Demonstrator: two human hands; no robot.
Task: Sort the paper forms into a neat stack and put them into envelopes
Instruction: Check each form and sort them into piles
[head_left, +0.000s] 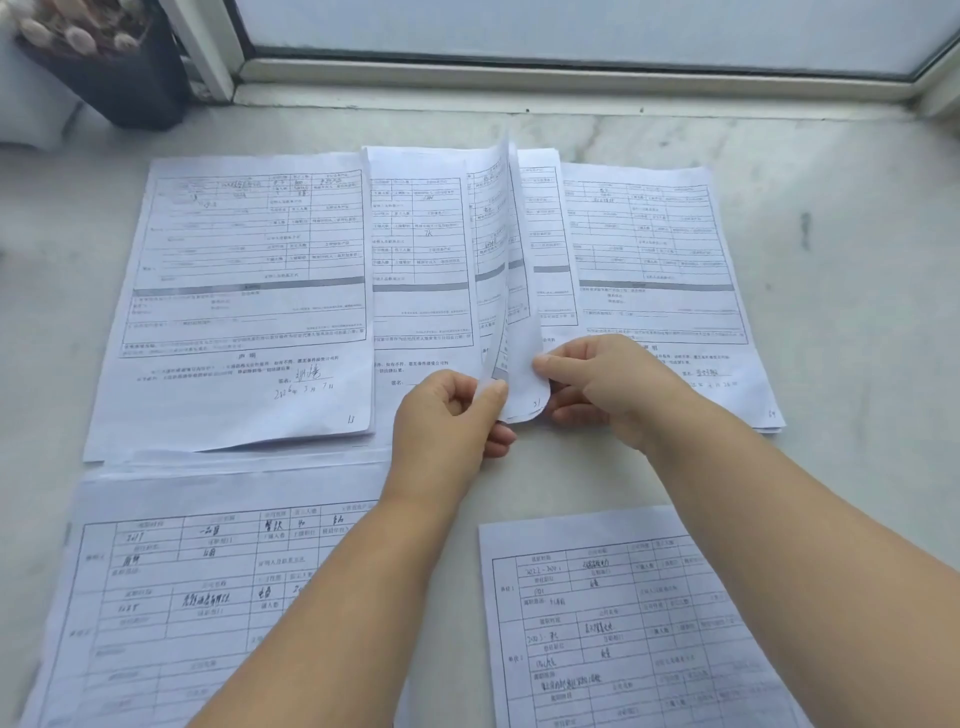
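Sorting step: middle pile of forms, leafing in hand.
Near, two form piles (623, 623); beyond, our left hand (447, 410) and right hand (602, 384) each pinch lifted sheets (511, 291) of the middle pile (421, 249); no envelopes visible. Next, we judge: separate one sheet, lay it on its matching pile.

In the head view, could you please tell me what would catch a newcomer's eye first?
First, the two hands at centre: the left hand and right hand pinch the lower corners of lifted sheets in the middle pile of forms. Further piles of printed forms lie around it on the pale marble sill, with a dark plant pot far left.
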